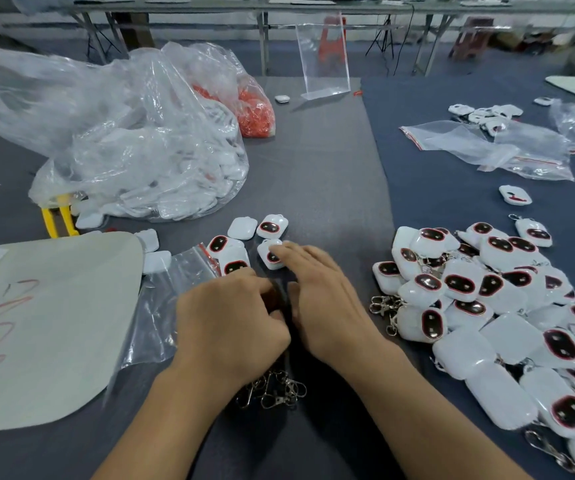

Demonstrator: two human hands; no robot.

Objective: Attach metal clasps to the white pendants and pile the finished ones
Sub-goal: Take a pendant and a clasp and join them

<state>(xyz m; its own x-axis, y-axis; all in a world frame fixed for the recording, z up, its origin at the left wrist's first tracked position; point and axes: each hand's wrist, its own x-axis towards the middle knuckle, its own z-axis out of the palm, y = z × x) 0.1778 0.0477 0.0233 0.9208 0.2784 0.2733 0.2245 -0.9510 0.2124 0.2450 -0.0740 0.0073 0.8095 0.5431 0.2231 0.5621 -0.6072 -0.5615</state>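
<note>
We find the right hand [317, 292] flat, fingertips touching a pendant [265, 259] mid-table. The left hand [234, 317] is curled, and we cannot tell whether it grasps anything. Clasps [275, 389] lie between the wrists, with the finished pile [487, 299] at right.

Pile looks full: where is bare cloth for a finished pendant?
Bare: grey cloth between big clear bag and acrylic stand; strip between right hand and finished pile. Crowded: loose pendants ahead of the fingers, clasps by the wrists.

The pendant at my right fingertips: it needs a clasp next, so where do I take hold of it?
Pinch the pendant across its left and right edges, coming from above: it lies flat, face up, with bare table showing on both sides. The fingers of the right hand touch it.
</note>
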